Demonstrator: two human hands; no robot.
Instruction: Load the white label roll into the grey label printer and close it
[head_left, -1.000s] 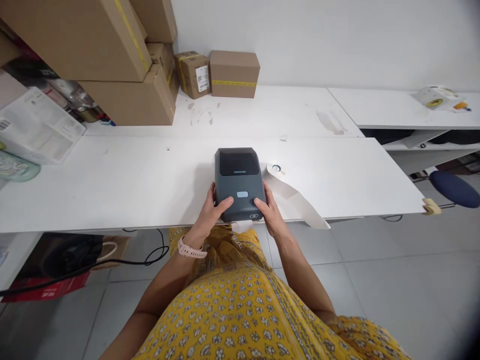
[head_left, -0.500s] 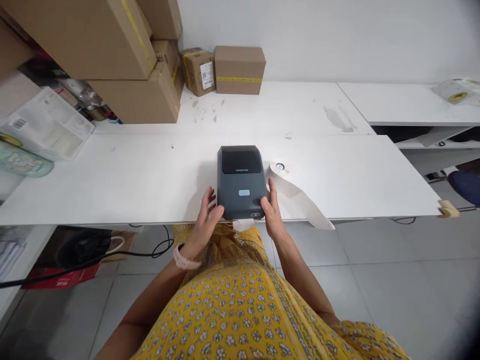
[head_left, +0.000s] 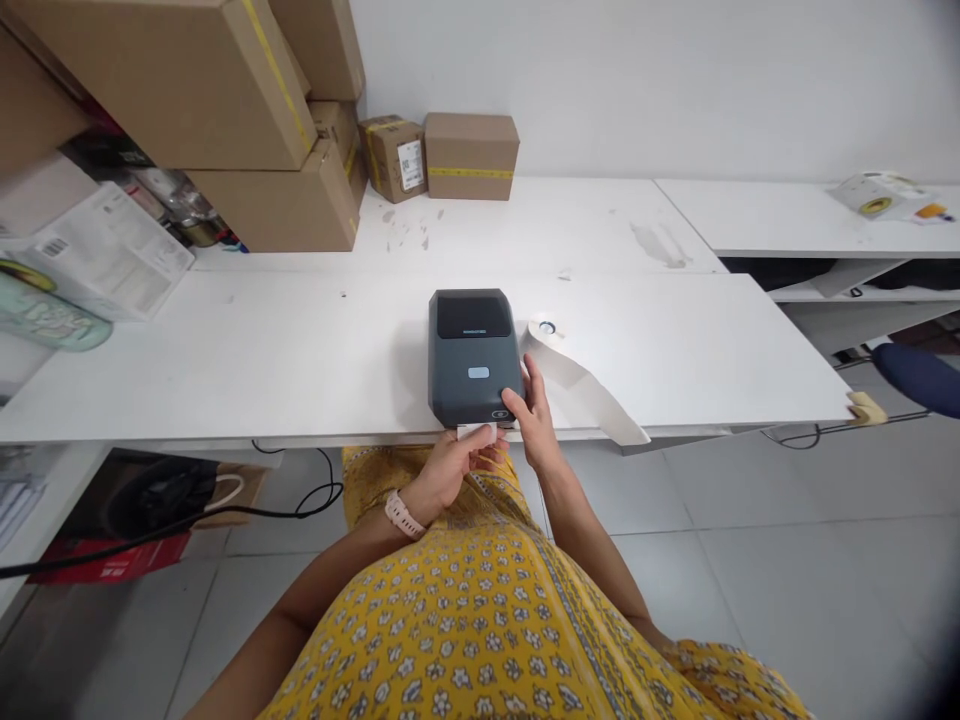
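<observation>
A dark grey label printer (head_left: 474, 352) sits at the front edge of the white table, with a short piece of white label paper (head_left: 475, 432) sticking out of its front. My left hand (head_left: 452, 467) is below the printer's front and pinches that paper between thumb and fingers. On the printer's right side rests my right hand (head_left: 533, 418), thumb on the top front corner and fingers along the side wall. Beside it to the right lies a roll of white labels (head_left: 547, 328), its loose strip (head_left: 600, 392) running over the table's front edge.
Cardboard boxes (head_left: 271, 205) are stacked at the left back, with two smaller boxes (head_left: 471, 157) against the wall. A green bottle (head_left: 56, 315) lies at the far left. Black cable (head_left: 289, 513) hangs below the white table (head_left: 315, 370). A blue seat (head_left: 916, 378) stands at the right.
My left hand has moved from the printer's left side to its front and taken hold of the label paper. My right hand stays on the right side. The view has shifted slightly.
</observation>
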